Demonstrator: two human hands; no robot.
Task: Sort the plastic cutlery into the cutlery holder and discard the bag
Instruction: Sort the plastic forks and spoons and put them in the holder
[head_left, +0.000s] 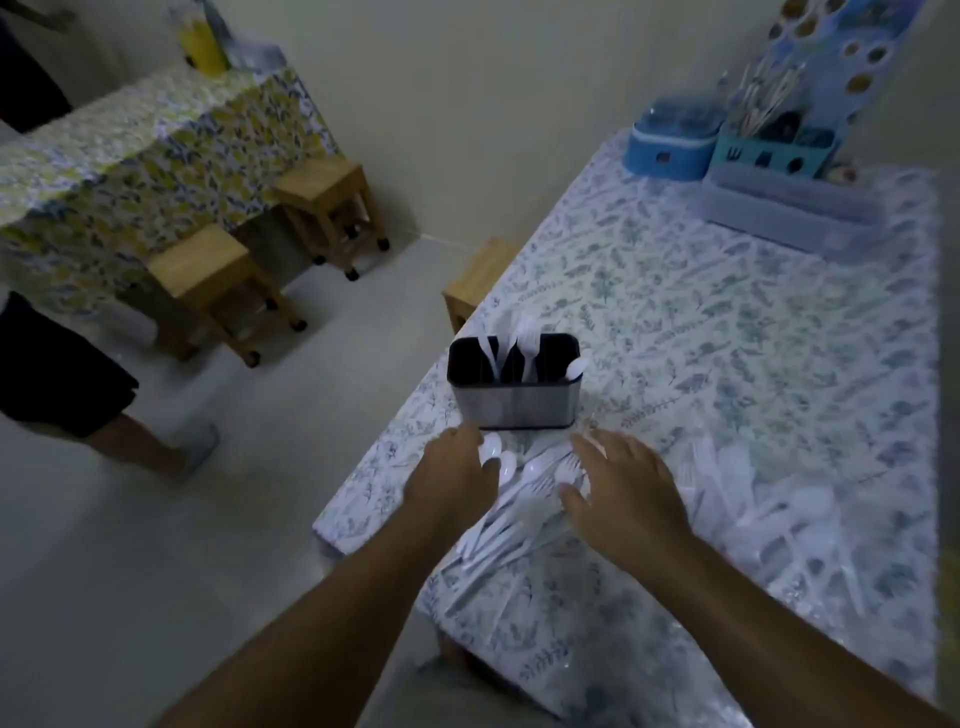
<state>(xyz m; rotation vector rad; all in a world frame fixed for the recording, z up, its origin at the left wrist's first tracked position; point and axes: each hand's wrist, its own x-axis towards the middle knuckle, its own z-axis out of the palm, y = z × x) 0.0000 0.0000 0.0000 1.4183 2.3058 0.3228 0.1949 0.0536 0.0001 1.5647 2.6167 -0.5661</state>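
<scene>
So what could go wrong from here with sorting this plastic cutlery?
The loose cutlery pile lies near the table's corner edge, so a sweep by the left hand or right hand could push pieces onto the floor. The cutlery holder stands right behind the hands and could be knocked. Spoons and forks overlap in dim, blurry light, so types may get mixed.

Single view, head-worn, wide-angle. Looks forward and down from standing height onto near corner of bench (727, 322). Both forearms enter from bottom edge, left hand (452, 483) and right hand (623, 493) near frame centre. Cutlery holder (514, 400) just beyond hands. Far bench end upper right; floor and second table (156, 156) far left. Edges bend, slight blur.
</scene>
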